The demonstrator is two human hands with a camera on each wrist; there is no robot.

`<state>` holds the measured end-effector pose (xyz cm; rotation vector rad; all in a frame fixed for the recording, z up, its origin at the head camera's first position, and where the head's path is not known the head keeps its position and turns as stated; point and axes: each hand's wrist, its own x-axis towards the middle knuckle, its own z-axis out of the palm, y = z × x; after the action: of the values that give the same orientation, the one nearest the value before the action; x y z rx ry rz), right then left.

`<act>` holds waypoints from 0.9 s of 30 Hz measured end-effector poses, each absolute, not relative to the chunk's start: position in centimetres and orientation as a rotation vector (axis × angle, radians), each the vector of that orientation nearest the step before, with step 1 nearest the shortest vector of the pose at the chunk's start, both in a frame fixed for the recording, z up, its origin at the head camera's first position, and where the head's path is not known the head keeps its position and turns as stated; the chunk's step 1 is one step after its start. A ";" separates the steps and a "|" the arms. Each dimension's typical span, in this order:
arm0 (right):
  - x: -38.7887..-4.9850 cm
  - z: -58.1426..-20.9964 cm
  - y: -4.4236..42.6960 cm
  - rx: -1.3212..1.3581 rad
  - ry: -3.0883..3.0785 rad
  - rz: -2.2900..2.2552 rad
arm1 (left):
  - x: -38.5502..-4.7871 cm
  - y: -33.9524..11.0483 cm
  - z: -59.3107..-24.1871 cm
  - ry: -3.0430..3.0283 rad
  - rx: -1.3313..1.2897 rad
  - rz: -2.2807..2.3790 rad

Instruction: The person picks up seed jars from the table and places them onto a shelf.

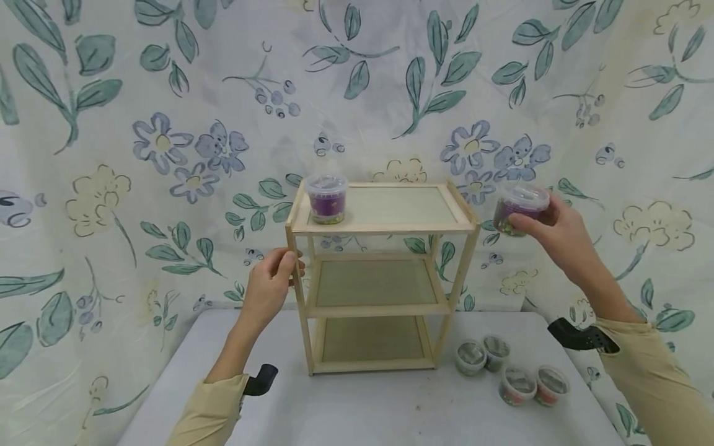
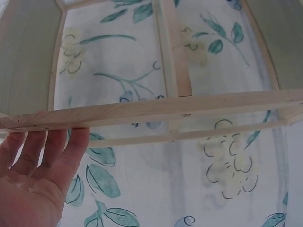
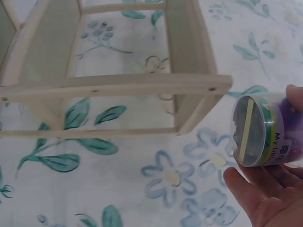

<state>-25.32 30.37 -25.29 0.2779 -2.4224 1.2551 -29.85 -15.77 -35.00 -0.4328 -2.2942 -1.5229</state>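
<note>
gripping, right hand (image 1: 563,238): one clear, round, lidded plastic tub with a purple label (image 1: 515,201), pinched between thumb and fingers; it was held in the air, right of and apart from a pale wooden three-tier rack with greenish panels (image 1: 385,210).

left hand (image 1: 268,282): fingers were curled round the rack's left front upright.

second clear, round, purple-labelled plastic tub (image 1: 328,207): stood on the top tier, toward the left.

four clear, round, lidded plastic tubs (image 1: 517,387): stood on the white table (image 1: 357,409), right of the rack.

risks, as judged: smooth plastic could have slipped from the pinch; a knock on the top rail, or a hard left-hand pull, could have tipped the slim frame and toppled the standing tub.

writing: "my li", on the held tub's label, later letters unclear; a dark character beside it was too blurred to read.
</note>
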 end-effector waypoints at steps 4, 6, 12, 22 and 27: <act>-26.1 -23.5 29.2 0.278 -2.429 1.222 | -29.7 -15.7 -35.1 -2.292 -0.439 -1.519; -26.6 -22.9 28.6 0.290 -2.429 1.224 | -29.7 -15.8 -35.2 -2.292 -0.438 -1.510; -28.0 -22.1 26.6 0.347 -2.435 1.252 | -29.0 -15.5 -34.4 -2.319 -0.420 -1.487; -30.2 -22.4 24.6 0.385 -2.466 1.345 | -28.1 -15.0 -33.4 -2.306 -0.451 -1.508; -30.7 -22.5 23.8 0.414 -2.471 1.359 | -29.9 -15.8 -35.3 -2.266 -0.455 -1.511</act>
<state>-30.73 23.82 -22.46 0.4136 -2.4712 1.3591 -29.95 -15.79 -35.28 -0.4551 -2.2659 -1.5115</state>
